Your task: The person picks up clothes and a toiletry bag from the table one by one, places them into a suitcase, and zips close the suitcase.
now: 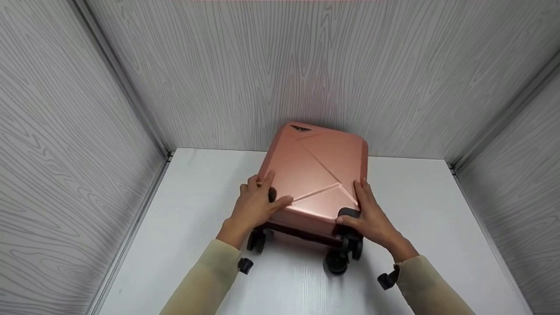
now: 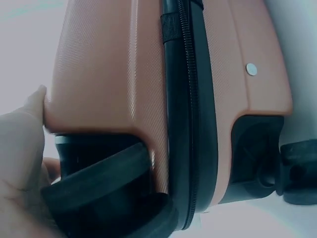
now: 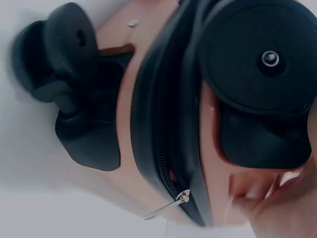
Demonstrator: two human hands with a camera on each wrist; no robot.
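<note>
A small rose-gold hard-shell suitcase (image 1: pixel 315 170) is tilted, its far end near the back wall and its wheeled end towards me. My left hand (image 1: pixel 253 203) grips the near left corner, with the thumb on the broad face. At the near right corner, my right hand (image 1: pixel 374 216) holds on beside a black wheel housing (image 1: pixel 348 213). In the left wrist view, a black zipper (image 2: pixel 190 99) runs between the two shells, near a wheel (image 2: pixel 104 178). A large wheel (image 3: pixel 257 54) and a metal zipper pull (image 3: pixel 168 204) appear in the right wrist view.
The suitcase is on a white surface (image 1: pixel 197 188). A grey wood-grain back wall (image 1: pixel 218 78) and side panels (image 1: pixel 52 153) enclose it. White surface extends on both sides of the suitcase.
</note>
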